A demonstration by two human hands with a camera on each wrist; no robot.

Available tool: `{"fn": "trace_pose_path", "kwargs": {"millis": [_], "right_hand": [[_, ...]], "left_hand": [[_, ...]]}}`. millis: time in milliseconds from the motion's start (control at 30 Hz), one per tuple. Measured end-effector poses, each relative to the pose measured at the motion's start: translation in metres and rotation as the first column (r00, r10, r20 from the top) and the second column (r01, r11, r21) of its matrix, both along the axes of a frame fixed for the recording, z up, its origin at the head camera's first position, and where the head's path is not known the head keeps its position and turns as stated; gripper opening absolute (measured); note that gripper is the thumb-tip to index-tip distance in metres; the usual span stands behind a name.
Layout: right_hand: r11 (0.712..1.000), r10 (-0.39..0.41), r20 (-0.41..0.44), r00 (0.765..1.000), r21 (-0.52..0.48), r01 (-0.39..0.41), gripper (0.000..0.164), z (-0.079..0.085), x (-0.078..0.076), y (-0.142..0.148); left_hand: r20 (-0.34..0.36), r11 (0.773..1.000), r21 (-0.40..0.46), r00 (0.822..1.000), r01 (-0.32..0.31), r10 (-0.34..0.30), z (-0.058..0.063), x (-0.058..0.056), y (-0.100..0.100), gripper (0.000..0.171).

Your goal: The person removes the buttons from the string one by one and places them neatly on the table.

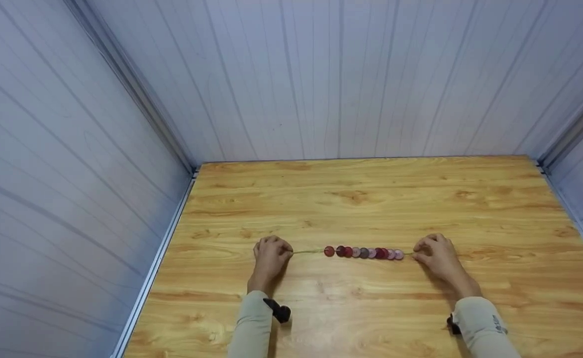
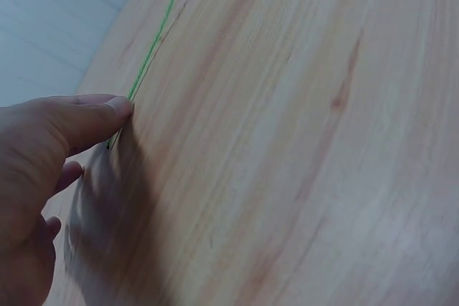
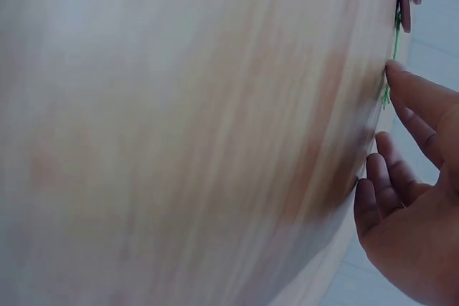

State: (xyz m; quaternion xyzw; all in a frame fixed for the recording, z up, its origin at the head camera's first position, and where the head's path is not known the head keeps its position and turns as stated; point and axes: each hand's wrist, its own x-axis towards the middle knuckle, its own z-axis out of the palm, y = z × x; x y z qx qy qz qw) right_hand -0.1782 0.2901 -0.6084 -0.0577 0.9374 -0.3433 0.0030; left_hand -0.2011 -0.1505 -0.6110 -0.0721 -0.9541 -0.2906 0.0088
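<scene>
A green string [image 2: 154, 46] runs between the two hands, with a row of round buttons [image 1: 364, 253] threaded on it in reds, pinks and dark grey. Most of the buttons overlap in a line toward the right. One red button [image 1: 329, 251] sits a little apart at the left of the row. My left hand [image 1: 271, 256] pinches the string's left end between thumb and forefinger; a short tail shows below the fingertips in the left wrist view. At the other end, my right hand [image 1: 439, 256] pinches the string close to the last pink button, its other fingers loosely bent.
The wooden table [image 1: 351, 308] spreads out beneath both hands. Pale panel walls [image 1: 311, 79] rise along its back and sides. A black wrist camera [image 1: 280, 312] is strapped by the left sleeve, and another dark device [image 1: 453, 325] sits by the right cuff.
</scene>
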Motion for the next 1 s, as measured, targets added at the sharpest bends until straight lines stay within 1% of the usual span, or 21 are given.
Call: {"fn": "trace_pose_path", "kwargs": {"millis": [167, 400, 533, 700, 867, 1000], "right_hand": [[1.0, -0.009, -0.01, 1.0, 0.016, 0.009, 0.006, 0.001, 0.0, -0.002], [0.997, 0.014, -0.029, 0.999, 0.077, -0.012, 0.007, 0.002, 0.001, -0.001], [0.997, 0.017, -0.018, 1.0, 0.079, -0.015, 0.007, 0.003, 0.001, 0.001], [0.998, 0.022, -0.009, 1.0, 0.061, -0.022, 0.007, 0.005, 0.001, 0.002], [0.998, 0.042, -0.034, 0.999, 0.05, -0.04, 0.009, 0.005, 0.001, 0.001], [0.998, 0.04, -0.052, 0.998, 0.046, -0.037, 0.009, 0.005, 0.001, 0.0]], "left_hand": [[-0.014, 1.0, -0.015, 1.0, -0.002, 0.002, -0.001, 0.0, 0.002, 0.004], [-0.04, 1.0, -0.03, 0.999, 0.001, -0.002, -0.003, 0.0, 0.001, 0.009], [-0.051, 0.999, -0.035, 0.998, -0.024, 0.023, -0.004, -0.002, -0.003, 0.01], [-0.055, 0.997, -0.018, 0.996, -0.07, 0.069, -0.005, -0.002, -0.008, 0.009], [-0.073, 0.993, 0.009, 0.99, -0.12, 0.12, -0.007, -0.001, -0.011, 0.009], [-0.107, 0.987, -0.003, 0.981, -0.161, 0.159, -0.007, -0.001, -0.011, 0.006]]}}
